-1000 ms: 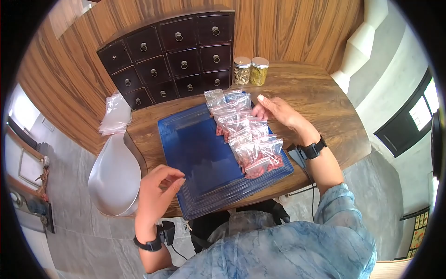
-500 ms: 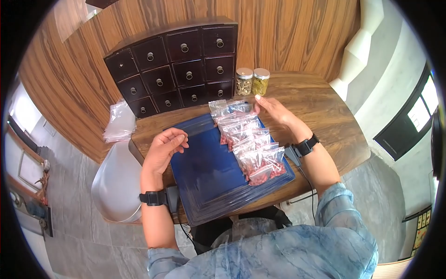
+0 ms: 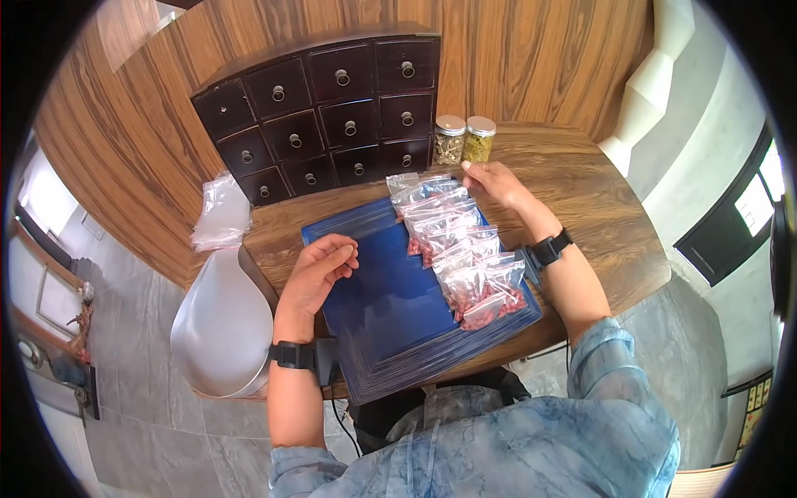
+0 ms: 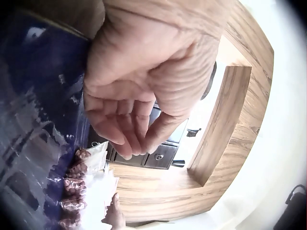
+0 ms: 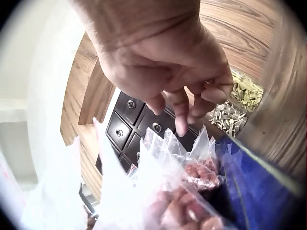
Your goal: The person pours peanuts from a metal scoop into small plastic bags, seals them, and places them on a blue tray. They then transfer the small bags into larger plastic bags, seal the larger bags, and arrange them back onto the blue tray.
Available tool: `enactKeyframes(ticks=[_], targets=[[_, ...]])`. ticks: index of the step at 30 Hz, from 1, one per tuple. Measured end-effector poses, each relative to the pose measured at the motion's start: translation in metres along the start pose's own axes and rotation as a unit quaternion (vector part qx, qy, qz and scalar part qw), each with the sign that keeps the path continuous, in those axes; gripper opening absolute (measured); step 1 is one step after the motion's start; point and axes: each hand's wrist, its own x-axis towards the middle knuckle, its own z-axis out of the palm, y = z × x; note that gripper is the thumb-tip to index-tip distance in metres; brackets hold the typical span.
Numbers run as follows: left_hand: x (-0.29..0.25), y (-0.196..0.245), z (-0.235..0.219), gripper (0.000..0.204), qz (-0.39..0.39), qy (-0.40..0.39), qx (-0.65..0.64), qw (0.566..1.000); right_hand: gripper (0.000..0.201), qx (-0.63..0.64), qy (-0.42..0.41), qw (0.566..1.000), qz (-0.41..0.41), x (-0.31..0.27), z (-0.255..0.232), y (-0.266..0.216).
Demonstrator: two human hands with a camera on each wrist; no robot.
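Left hand (image 3: 311, 278): fingers loosely curled, nothing held; poised at the left edge of blue tray (image 3: 378, 299). Right hand (image 3: 505, 187): fingers relaxed, nothing visibly gripped; beside far end of zip bags (image 3: 448, 228), contact unclear. Zip bags: clear, red pieces inside, overlapping in a row along the tray's right side. Just beyond right hand: two lidded jars (image 3: 479, 143), side by side. Farther out: dark chest of drawers (image 3: 322, 110); left of tray, silver pan (image 3: 222, 328).
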Motion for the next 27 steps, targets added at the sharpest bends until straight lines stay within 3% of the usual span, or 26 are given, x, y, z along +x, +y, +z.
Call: enactKeyframes(ticks=[4,7,16,19,22,27], targets=[[0.002,-0.001,0.001,0.014,-0.002,0.001,-0.019,1.0,0.054,0.002,-0.036,0.999,0.006,0.013,-0.003,-0.008],[0.002,-0.002,0.0,0.014,-0.004,-0.001,-0.023,1.0,0.053,0.015,-0.045,0.997,0.062,0.02,0.001,-0.012],[0.004,-0.003,-0.002,0.016,-0.006,-0.004,-0.016,1.0,0.053,0.055,-0.108,0.991,0.054,0.024,0.004,-0.026],[0.004,-0.004,-0.003,0.016,-0.004,-0.007,-0.013,1.0,0.05,0.068,-0.086,0.993,0.051,0.019,0.006,-0.032],[0.005,-0.006,-0.005,0.016,-0.003,-0.006,-0.01,1.0,0.041,-0.038,-0.06,0.997,-0.035,0.022,0.002,-0.028],[0.006,-0.007,-0.008,0.014,-0.003,-0.001,-0.014,1.0,0.024,-0.004,-0.116,0.987,-0.107,-0.015,-0.008,-0.064]])
